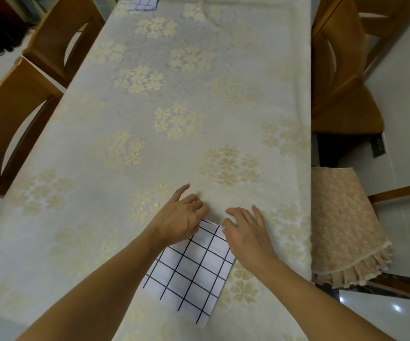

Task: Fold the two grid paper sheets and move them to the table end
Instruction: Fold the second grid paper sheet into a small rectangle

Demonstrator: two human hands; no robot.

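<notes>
Now both hands working at the worktop point(223, 57) near edge, left hand point(183, 217) and right hand point(245, 230) pinching the grid sheet point(191, 269) far edge, second grid sheet point(143, 3) lying at the far end.

**Materials and surface finishes at the table**

You are looking at a table point(295, 99) covered by a matt woven cloth, off-white, with pale gold flower clusters showing a faint sheen. The near grid sheet point(191, 267) is lying as thin white material, smooth and matt, printed with dark lines; whether it is paper or fabric cannot be told. A second grid sheet point(142, 3) at the far end is showing the same finish. The chairs point(7, 124) are presenting smooth, satin-finished light wood. A pinkish textured cloth cover point(341, 225) with a fringed edge is draping one seat. The floor point(391, 313) is gleaming with glossy tile.
</notes>
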